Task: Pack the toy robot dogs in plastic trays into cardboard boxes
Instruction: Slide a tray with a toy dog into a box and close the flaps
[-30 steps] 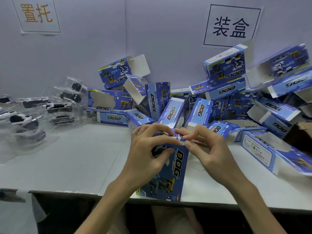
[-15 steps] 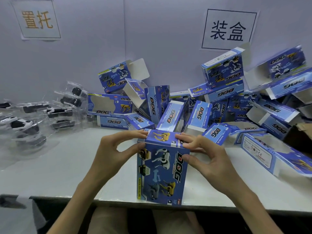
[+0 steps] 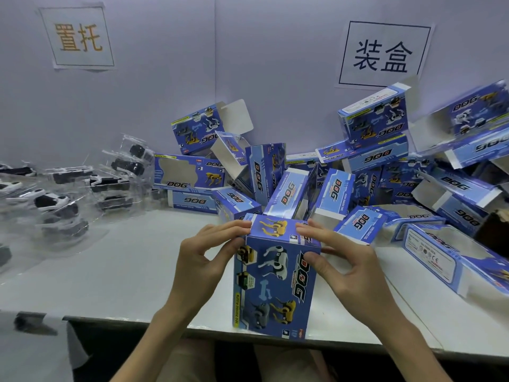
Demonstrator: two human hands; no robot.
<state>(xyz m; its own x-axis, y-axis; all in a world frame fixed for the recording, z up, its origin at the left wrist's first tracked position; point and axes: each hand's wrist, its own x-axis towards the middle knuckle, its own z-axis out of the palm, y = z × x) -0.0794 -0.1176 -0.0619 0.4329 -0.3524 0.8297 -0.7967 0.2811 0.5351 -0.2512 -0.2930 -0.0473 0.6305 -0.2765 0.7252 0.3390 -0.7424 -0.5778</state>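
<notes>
The box (image 3: 275,288) stands upright at the lower centre of the frame, near the counter (image 3: 115,271) edge. The left hand (image 3: 203,260) and the right hand (image 3: 355,274) each pinch a top corner, grip closed on it. The box is thin cardboard, probably light and easily dented, so hold it by the stiff edges.

Upright box (image 3: 275,277) at table (image 3: 124,271) front; trays (image 3: 68,188) left, boxes (image 3: 358,175) behind.

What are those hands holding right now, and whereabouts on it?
An upright blue box, held at its top end. The left hand pinches the top left edge; the right hand has fingers on the top and thumb on the front.
</notes>
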